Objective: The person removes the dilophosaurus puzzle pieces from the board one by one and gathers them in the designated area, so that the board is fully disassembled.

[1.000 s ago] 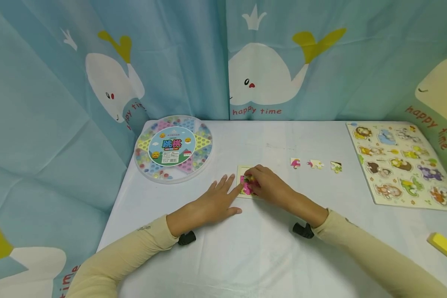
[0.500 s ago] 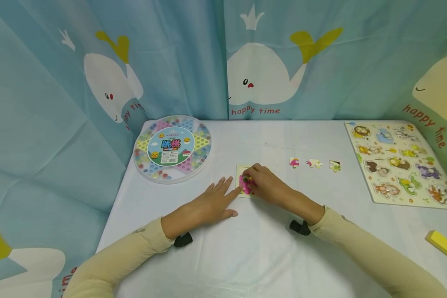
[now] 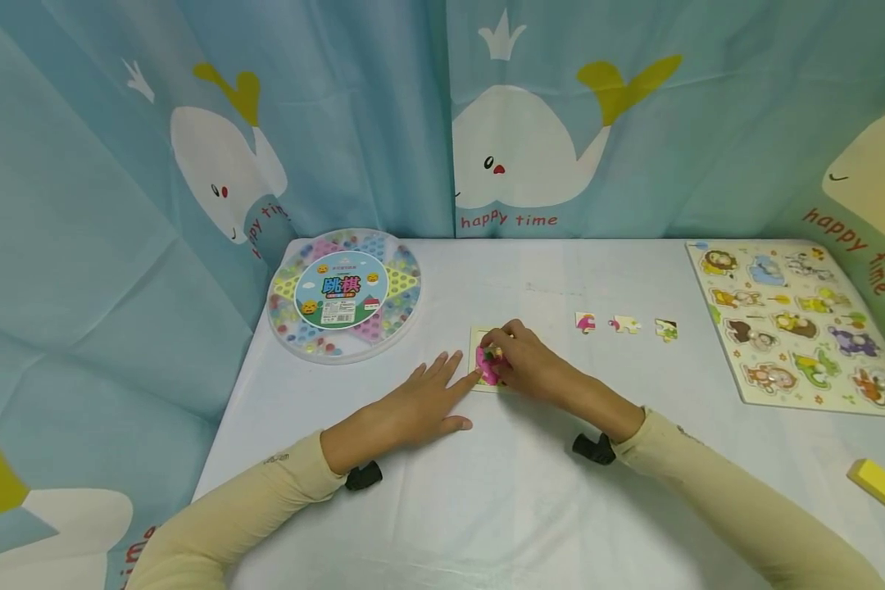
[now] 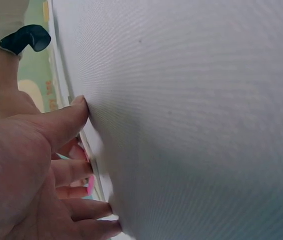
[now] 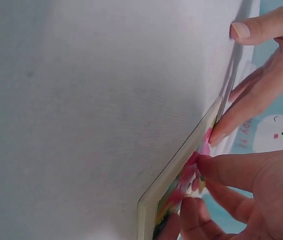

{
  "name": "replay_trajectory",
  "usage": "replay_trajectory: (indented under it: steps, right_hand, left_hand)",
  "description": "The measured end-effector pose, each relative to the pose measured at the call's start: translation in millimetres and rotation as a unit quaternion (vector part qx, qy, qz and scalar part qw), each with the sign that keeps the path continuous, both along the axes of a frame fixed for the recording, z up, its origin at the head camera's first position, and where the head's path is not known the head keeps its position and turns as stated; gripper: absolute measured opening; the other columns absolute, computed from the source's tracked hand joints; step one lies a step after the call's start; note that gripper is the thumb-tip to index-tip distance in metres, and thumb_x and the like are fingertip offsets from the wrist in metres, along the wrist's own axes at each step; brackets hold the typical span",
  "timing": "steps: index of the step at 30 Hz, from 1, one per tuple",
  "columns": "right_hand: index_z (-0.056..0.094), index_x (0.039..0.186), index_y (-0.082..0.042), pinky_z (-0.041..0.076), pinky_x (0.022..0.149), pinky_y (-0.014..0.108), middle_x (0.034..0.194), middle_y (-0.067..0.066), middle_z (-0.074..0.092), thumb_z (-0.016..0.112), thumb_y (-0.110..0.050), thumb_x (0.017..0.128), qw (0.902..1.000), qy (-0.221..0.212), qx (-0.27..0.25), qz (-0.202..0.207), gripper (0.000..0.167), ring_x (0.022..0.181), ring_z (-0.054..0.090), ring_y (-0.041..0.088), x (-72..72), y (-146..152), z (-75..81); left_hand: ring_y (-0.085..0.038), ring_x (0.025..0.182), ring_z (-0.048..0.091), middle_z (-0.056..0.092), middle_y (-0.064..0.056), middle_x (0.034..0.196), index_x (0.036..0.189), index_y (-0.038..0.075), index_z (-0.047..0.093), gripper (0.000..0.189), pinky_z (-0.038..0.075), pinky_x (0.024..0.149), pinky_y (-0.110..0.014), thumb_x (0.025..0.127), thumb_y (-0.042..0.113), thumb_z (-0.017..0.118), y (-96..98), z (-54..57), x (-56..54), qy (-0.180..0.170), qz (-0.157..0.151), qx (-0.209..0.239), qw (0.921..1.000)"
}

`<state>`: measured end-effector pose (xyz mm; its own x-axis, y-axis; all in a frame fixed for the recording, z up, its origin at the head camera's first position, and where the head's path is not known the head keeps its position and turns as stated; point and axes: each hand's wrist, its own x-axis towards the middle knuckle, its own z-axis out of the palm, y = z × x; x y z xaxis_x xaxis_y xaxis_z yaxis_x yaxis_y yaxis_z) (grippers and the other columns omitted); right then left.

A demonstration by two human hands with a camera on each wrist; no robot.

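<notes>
A small jigsaw puzzle with a cream frame (image 3: 477, 338) lies on the white table, its picture pink and green. My right hand (image 3: 529, 360) is over it and pinches a small puzzle piece (image 5: 196, 184) between thumb and fingers, close above the picture. Those fingers hide much of the puzzle. My left hand (image 3: 424, 401) lies flat to the left with fingers spread. Its index fingertip presses the puzzle's left part, at the pink area (image 3: 484, 369). The left wrist view shows the left fingers (image 4: 74, 170) straight, tips at the tabletop and the frame's edge.
Three loose puzzle pieces (image 3: 624, 324) lie in a row to the right. A wooden animal peg board (image 3: 752, 393) stands at the far right, with a yellow block (image 3: 882, 489) nearer me. A round Chinese checkers box (image 3: 317, 348) lies back left. A whale-print curtain (image 3: 383, 123) borders the table.
My right fingers have shifted slightly over the puzzle, and a bit of yellow now shows between them. The left hand stays almost in place.
</notes>
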<state>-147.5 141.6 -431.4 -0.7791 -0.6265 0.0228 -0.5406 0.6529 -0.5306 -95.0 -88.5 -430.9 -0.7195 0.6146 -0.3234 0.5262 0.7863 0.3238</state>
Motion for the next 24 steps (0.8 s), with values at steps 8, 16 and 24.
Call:
replay_trajectory:
  steps: [8,16,24]
  right_hand:
    - [0.062,0.121,-0.003,0.059,0.082,0.043,0.101,0.017,0.066,0.073,0.006,0.095,0.9993,0.021,-0.027,0.016,0.030,0.094,0.063,0.030,-4.9,1.1,0.2]
    - [0.061,0.116,-0.002,0.060,0.084,0.044,0.095,0.014,0.067,0.069,0.006,0.097,0.9990,0.017,-0.041,0.008,0.022,0.087,0.065,0.026,-6.2,1.5,-3.3]
    - [0.063,0.107,-0.002,0.057,0.086,0.040,0.098,0.010,0.068,0.070,-0.002,0.100,0.9966,-0.063,-0.022,-0.048,0.010,0.089,0.060,0.023,-9.6,0.8,-2.0]
  left_hand:
    - [-0.041,0.163,0.012,0.012,-0.021,0.176,0.170,0.019,0.025,0.077,0.021,0.129,-0.058,0.107,0.051,0.056,-0.5,-0.2,-0.2,0.001,0.002,0.004,1.0000]
    - [-0.040,0.163,0.011,0.012,-0.019,0.176,0.170,0.020,0.025,0.077,0.020,0.129,-0.058,0.107,0.051,0.057,0.6,1.1,0.2,-0.004,0.004,0.004,1.0000]
    - [-0.040,0.163,0.011,0.011,-0.019,0.176,0.170,0.020,0.025,0.077,0.020,0.129,-0.057,0.107,0.051,0.056,1.1,0.6,0.7,-0.002,0.005,0.001,1.0000]
